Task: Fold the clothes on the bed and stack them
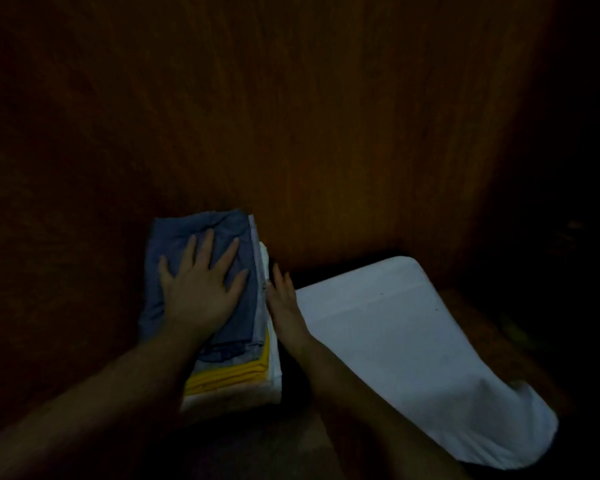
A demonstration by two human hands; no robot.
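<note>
A stack of folded clothes stands in dim light at the lower middle. Its top piece is a blue-grey folded garment (pixel 174 244), with a yellow garment (pixel 236 374) and a white one (pixel 243 393) beneath. My left hand (pixel 201 289) lies flat on the blue-grey top piece, fingers spread. My right hand (pixel 284 299) presses edge-on against the right side of the stack, fingers straight and holding nothing. A white cloth (pixel 395 341) lies spread flat to the right of the stack.
A dark wooden panel (pixel 326 116) rises right behind the stack and fills the upper view. The surface under the clothes is too dark to make out. The far right is in deep shadow.
</note>
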